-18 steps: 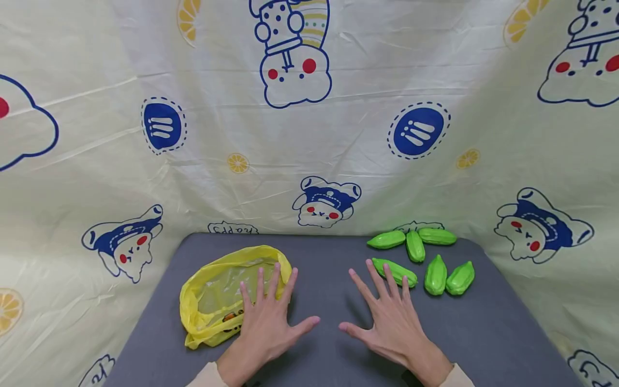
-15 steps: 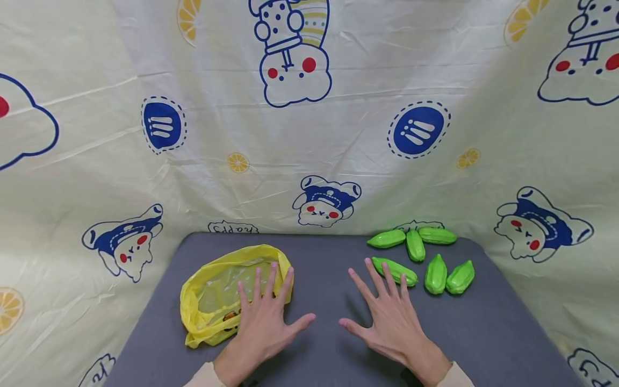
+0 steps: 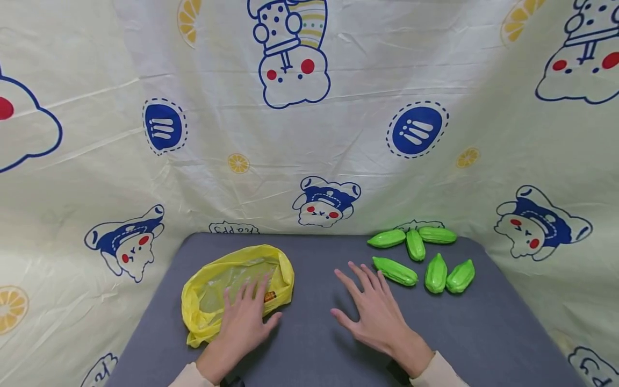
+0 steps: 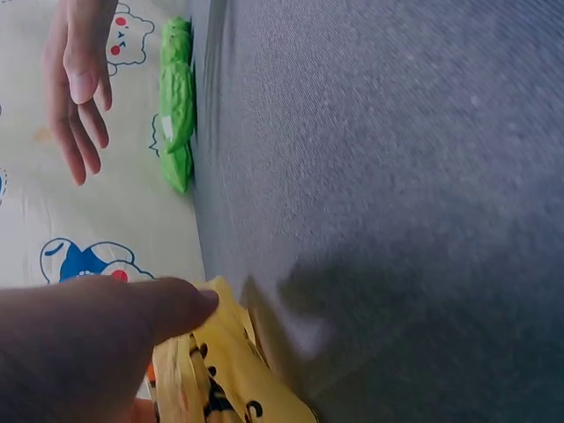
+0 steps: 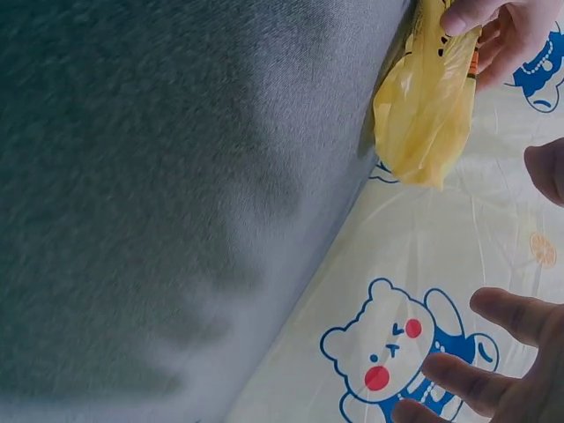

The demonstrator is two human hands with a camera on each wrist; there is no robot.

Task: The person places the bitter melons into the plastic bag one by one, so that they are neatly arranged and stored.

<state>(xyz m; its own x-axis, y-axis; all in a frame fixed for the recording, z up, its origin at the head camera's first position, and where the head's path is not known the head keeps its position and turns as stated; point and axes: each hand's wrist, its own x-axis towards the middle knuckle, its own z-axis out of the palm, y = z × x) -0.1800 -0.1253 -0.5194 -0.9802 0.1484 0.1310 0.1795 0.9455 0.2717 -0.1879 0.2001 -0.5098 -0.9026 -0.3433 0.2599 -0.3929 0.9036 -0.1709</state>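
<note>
A yellow plastic bag (image 3: 195, 317) lies on the left of the table, its wide mouth facing up. My left hand (image 3: 244, 322) is over its near side, fingers extended across the rim; whether they touch the plastic cannot be told. In the left wrist view, the thumb (image 4: 172, 308) shows in front of the printed bag (image 4: 242, 370). My right hand (image 3: 377, 320) hovers above the middle of the table with spread, slightly bent fingers, holding nothing. Beyond it lies a green ridged fruit-like piece (image 3: 395, 271), pointed at one end.
Several more such green pieces (image 3: 436, 274) lie loosely grouped at the table's back right. The grey table (image 3: 319, 355) narrows toward the back in the head view. Behind it hangs a pale curtain (image 3: 338, 140) printed with cartoon bears and orange slices.
My left hand has moved left, further over the bag. My right hand has shifted a little left, away from the nearest green piece. The green pieces stay put.
</note>
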